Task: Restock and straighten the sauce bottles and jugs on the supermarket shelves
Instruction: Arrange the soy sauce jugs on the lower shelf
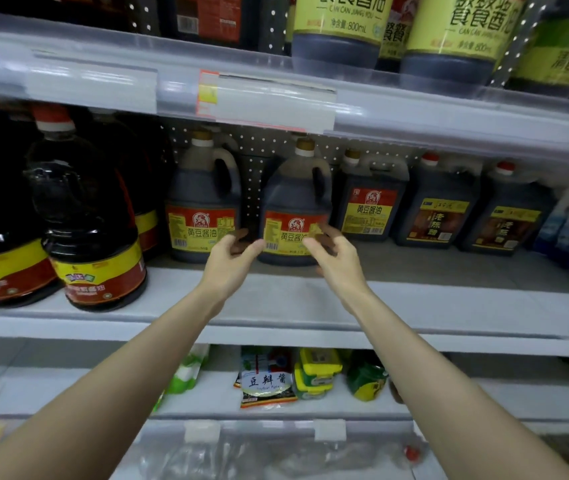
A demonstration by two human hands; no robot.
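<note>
Left hand (232, 251) and right hand (333, 252) reach side by side into the middle shelf (276, 299) in the head view (the only one), and between them stands the soy sauce jug (295, 202) with the red and yellow label. Its long axis is upright, with the cap at the top just under the shelf rail above. Its handle (321, 178) sits on the upper right shoulder, on the right hand's side. The jug lies straight ahead of both hands and a little above them, set well back from the shelf's front edge. The left hand is cupped, fingers curled, at the jug's lower left corner, in the gap between it and the neighbouring jug (201, 202) of the same brand. The right hand is curled in front of the label's lower right edge. Both look to be touching or very nearly so, but whether either has closed on the jug cannot be told. Neither hand is clearly nearer. Given the gap on the left and the square jug (369, 202) just beside it on the right, the likely next move is to draw it forward or sideways into line, upright between both hands.
</note>
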